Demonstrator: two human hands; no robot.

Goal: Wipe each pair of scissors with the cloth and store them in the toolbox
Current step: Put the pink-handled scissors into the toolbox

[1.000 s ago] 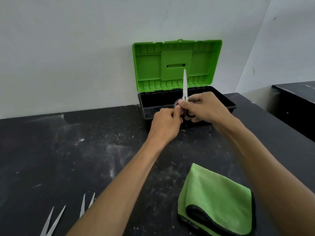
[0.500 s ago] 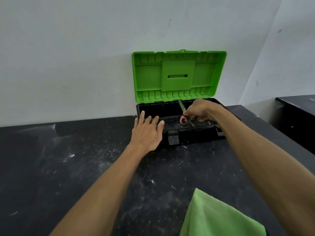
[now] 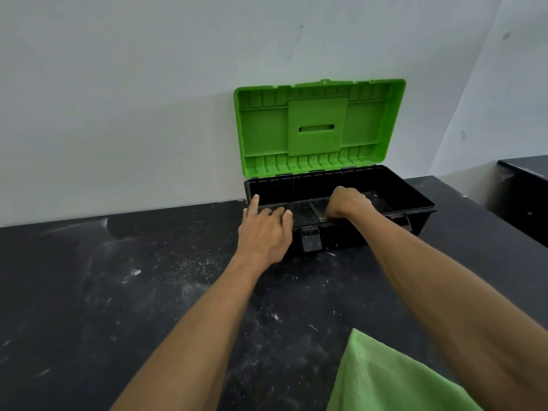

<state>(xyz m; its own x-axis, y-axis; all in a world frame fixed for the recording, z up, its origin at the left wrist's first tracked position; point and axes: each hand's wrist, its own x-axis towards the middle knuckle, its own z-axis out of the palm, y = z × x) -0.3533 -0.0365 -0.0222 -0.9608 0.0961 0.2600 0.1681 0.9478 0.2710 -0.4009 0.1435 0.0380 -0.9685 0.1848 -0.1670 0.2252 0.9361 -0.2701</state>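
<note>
The toolbox (image 3: 415,203) stands against the wall, a black tub with its green lid (image 3: 320,126) upright and open. My right hand (image 3: 348,203) is down inside the tub, fingers curled over the handles of a pair of scissors (image 3: 316,209); only a short length of grey blade shows to the left of the hand, lying low near the tub floor. My left hand (image 3: 265,229) rests on the tub's front rim at the left, fingers spread, holding nothing. The green cloth (image 3: 385,378) lies folded on the table at the bottom right.
The black table (image 3: 118,292) is dusty with white specks. A latch (image 3: 310,243) hangs on the toolbox front. A second dark surface (image 3: 525,179) stands at the far right, past a gap. The white wall is right behind the toolbox.
My hands parted; the right hand carried the scissors from upright in front of the toolbox down into the tub. The left hand let go and settled on the front rim. The view tilted up.
</note>
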